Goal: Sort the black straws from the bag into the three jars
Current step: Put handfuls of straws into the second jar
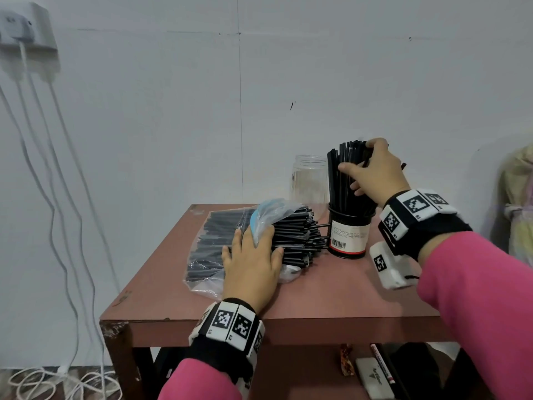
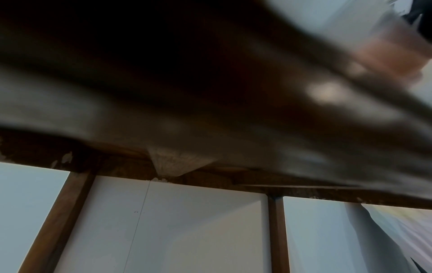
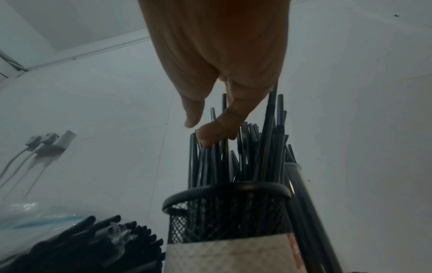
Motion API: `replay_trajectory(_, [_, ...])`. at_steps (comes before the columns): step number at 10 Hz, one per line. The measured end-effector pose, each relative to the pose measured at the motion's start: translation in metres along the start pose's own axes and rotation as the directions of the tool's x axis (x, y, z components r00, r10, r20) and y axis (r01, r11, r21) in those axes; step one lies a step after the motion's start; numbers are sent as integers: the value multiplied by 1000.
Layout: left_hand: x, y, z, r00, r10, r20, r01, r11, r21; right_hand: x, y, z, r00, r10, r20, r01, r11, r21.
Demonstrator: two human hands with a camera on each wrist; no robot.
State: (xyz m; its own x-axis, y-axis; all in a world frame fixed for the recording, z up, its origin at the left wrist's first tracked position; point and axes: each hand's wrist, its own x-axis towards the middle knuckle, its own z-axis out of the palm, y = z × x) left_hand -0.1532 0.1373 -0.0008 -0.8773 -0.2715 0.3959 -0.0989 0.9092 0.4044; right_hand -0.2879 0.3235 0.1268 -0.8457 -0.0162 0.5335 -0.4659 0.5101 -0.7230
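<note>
A clear plastic bag (image 1: 210, 249) full of black straws (image 1: 298, 236) lies on the reddish table (image 1: 331, 293), its open end toward a black mesh cup (image 1: 349, 235). My left hand (image 1: 253, 243) presses flat on top of the bag. A bunch of black straws (image 1: 341, 183) stands upright in the cup. My right hand (image 1: 363, 160) grips this bunch near its tops, thumb on the near side. An empty clear jar (image 1: 308, 180) stands behind the cup. The right wrist view shows the right hand (image 3: 203, 127) on the straw tops above the mesh cup (image 3: 224, 212). The left wrist view is a dark blur.
The table's back edge meets a white wall. A wall socket (image 1: 28, 30) with white cables hangs at the left. A lower shelf holds a marker and a white box (image 1: 373, 379). Pale cloth (image 1: 519, 197) hangs at the right.
</note>
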Motion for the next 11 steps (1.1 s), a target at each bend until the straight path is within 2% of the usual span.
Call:
replay_trajectory(1, [0,0,0,1000,1,-2,-1,1000,-2,1,-1,-3,1000,20,-16,-20,1000,13])
replay_trajectory(2, [0,0,0,1000,1,0,-1,1000,-8,2,-2,-8,999,21,-31,-18,995,96])
replay_trajectory(3, [0,1,-1,1000,-1,-2,1,1000,-9,-4,-7,-16,989,-61,-137,85,980,178])
replay_trajectory(4, [0,1,-1,1000,-3,-1,3,1000,-9,-17,-13,-22,950,-169,-262,214,965,154])
replay_trajectory(5, [0,0,0,1000,-2,-9,2,1000,-7,-41,-16,-17,953,-175,-249,227,953,201])
replay_trajectory(6, [0,0,1,1000,-5,-18,5,1000,0,-76,-5,2,994,-107,-37,112,971,211])
replay_trajectory(7, [0,1,1,1000,-7,-27,6,1000,-20,-114,15,29,978,9,210,-40,988,146])
replay_trajectory(8, [1,2,1,1000,-5,-28,4,1000,-27,-136,28,53,965,-17,261,-14,993,117])
replay_trajectory(10, [2,0,3,1000,16,-5,-16,999,-46,-140,32,75,926,-197,322,197,980,33])
replay_trajectory(11, [2,-1,5,998,53,-20,-54,995,-82,-140,33,77,922,-225,314,242,970,-16])
